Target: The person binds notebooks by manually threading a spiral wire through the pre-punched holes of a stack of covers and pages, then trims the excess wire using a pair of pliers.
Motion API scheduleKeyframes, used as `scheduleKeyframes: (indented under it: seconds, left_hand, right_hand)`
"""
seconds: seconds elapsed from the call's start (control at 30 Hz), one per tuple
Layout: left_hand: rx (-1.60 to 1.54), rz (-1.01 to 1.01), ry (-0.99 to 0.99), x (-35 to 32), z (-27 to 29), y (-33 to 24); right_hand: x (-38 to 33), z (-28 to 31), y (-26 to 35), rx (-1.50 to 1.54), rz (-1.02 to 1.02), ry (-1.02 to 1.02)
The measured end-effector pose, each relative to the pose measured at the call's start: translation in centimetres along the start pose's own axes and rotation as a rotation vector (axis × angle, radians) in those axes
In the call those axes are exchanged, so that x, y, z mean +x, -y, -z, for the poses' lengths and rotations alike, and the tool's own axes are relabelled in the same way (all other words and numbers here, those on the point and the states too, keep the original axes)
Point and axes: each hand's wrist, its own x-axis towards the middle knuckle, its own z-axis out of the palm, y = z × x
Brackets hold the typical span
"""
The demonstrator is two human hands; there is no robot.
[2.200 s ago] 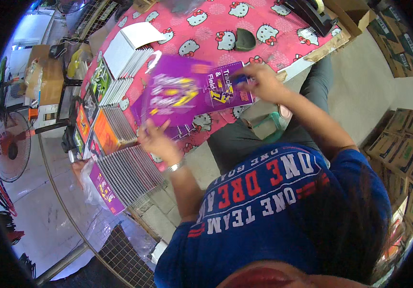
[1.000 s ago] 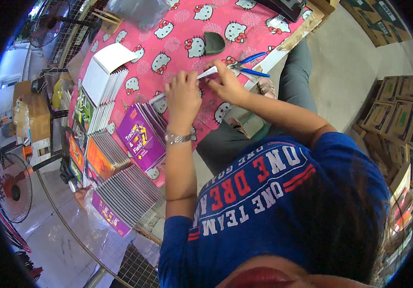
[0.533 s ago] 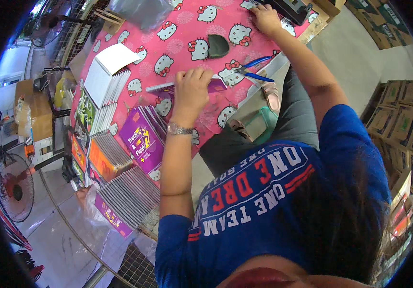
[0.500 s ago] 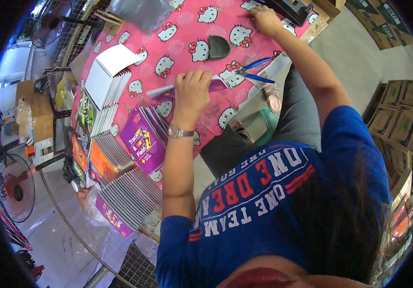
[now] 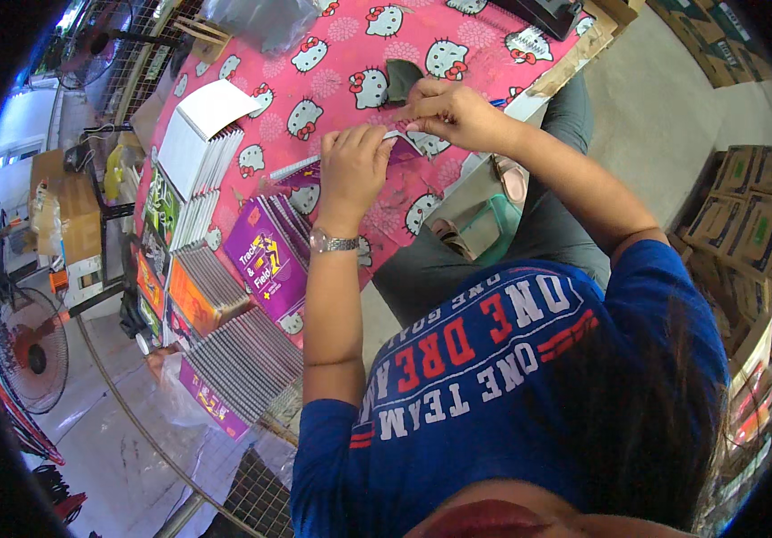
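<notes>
My left hand (image 5: pixel 353 175), a watch on its wrist, is closed round a thin purple notebook (image 5: pixel 410 150) standing on edge over the pink table. The notebook's white page edges show to the left of my fingers. At its right end, my right hand (image 5: pixel 457 115) has its fingers pinched together; what they hold, if anything, is too small to make out. A dark grey-green curved piece (image 5: pixel 401 79) lies just beyond the right fingertips. Blue-handled pliers (image 5: pixel 499 103) are mostly hidden behind the right hand. Left of my left hand lie purple notebooks (image 5: pixel 265 255), overlapping in a row.
White-paged notebooks (image 5: pixel 202 148) stand fanned at the table's left, with orange ones (image 5: pixel 202 291) nearer. A spiral-bound purple stack (image 5: pixel 247 368) sits at the near left corner. At the far right are a black device (image 5: pixel 543 16) and loose wire coils (image 5: pixel 513 34). Cartons (image 5: pixel 745 206) are piled on the right.
My right hand has come back from the coils near the black device to the notebook's right end, its fingers pinched. My left hand keeps its hold, almost unmoved.
</notes>
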Motion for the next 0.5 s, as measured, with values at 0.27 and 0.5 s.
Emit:
scheduleKeyframes:
  seconds: [0.27,0.5]
  left_hand:
    - [0.002,-0.013,-0.05,-0.2,-0.1,-0.1]
    - [-0.006,0.018,0.028,0.2,0.3,-0.3]
  right_hand:
    - [0.1,-1.0,0.6,-0.179,-0.006,-0.025]
    - [-0.2,-1.7,0.6,0.103,-0.045,-0.123]
